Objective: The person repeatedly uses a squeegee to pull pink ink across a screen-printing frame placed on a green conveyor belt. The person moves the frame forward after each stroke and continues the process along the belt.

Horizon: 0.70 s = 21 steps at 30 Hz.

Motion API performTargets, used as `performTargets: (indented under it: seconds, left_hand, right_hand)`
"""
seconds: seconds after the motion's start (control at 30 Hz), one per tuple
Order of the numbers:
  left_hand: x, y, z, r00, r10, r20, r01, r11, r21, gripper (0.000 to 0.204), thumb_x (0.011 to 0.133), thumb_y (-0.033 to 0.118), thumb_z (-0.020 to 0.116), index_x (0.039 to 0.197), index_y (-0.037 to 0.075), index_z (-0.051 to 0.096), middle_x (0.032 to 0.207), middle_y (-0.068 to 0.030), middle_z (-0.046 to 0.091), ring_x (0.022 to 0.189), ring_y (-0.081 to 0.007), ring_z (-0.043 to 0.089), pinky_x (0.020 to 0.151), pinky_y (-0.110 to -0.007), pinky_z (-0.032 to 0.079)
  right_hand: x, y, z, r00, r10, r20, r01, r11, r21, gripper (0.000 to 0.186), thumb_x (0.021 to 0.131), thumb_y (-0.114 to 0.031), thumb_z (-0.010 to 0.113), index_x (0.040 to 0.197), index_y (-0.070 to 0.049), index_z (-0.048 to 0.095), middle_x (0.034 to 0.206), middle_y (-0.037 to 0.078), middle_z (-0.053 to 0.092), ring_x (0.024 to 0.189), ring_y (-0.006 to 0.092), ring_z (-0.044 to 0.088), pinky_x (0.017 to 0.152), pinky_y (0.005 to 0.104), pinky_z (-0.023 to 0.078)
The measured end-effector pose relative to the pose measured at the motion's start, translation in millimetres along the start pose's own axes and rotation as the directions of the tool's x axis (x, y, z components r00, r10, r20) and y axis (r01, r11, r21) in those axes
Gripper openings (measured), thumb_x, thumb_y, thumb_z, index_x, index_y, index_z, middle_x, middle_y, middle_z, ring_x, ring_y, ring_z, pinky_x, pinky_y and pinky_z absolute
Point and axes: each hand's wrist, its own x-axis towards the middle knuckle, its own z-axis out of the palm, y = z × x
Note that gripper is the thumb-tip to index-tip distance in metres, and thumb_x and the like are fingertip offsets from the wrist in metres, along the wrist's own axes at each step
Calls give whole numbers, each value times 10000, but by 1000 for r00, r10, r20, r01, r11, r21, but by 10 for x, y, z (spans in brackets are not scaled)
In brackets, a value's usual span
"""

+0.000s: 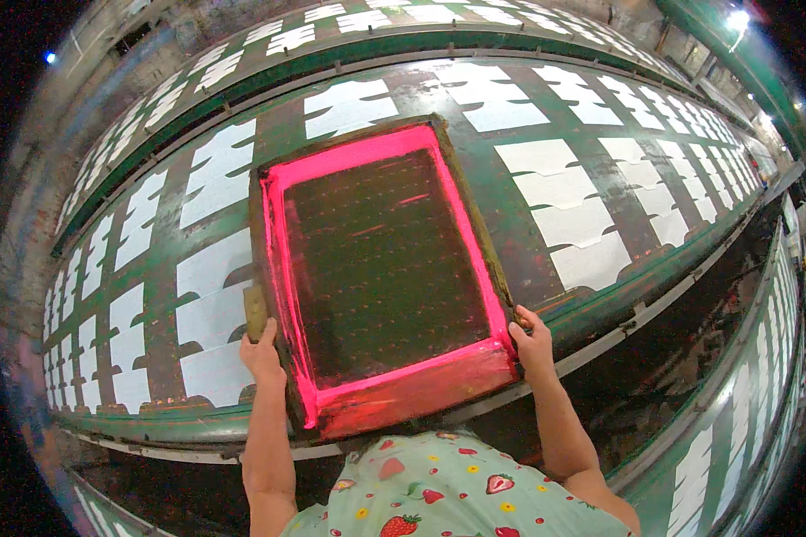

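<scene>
A large rectangular screen-printing frame (381,259) lies tilted askew over the long green table (555,318), its dark mesh bordered with bright pink ink. My left hand (262,349) is closed on the frame's left side, at a yellowish handle strip (255,304). My right hand (532,340) grips the right side near the lower corner, thumb on the edge. White cut fabric pieces (215,322) lie in rows to the left, and more pieces (555,215) lie to the right of the frame.
A second long table (269,36) with rows of white pieces runs behind this one, and another (703,474) is at the lower right beyond a dark gap. A metal rail (573,362) follows the near edge. A green beam (716,54) and lamps are at upper right.
</scene>
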Motion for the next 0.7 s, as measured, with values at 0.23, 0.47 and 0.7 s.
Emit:
performTargets:
  seconds: [0.23,0.47,0.7]
  left_hand:
    - [-58,-22,286,1000,-6,21,6,1000,-5,362,954,118,878,1256,-25,739,1149,-73,761,979,-200,698,905,-378,559]
    - [-152,10,291,998,54,39,-55,998,31,350,961,132,878,1240,-30,744,1141,-73,764,990,-188,694,911,-378,548]
    - [-50,-128,304,999,17,39,-20,997,71,339,949,144,885,1201,-45,758,1111,-95,786,990,-202,703,922,-385,547]
  right_hand:
    - [214,74,-265,998,-50,41,51,999,-5,543,975,-176,771,1475,19,690,1322,149,738,1186,241,686,1055,370,535]
    - [212,11,-285,989,-128,78,133,990,-58,545,965,-148,775,1471,33,684,1313,167,740,1211,291,692,1080,403,530]
    - [-393,-576,-204,688,-635,350,715,516,-471,567,889,-177,835,1435,-97,707,1371,181,703,1302,380,669,1116,503,531]
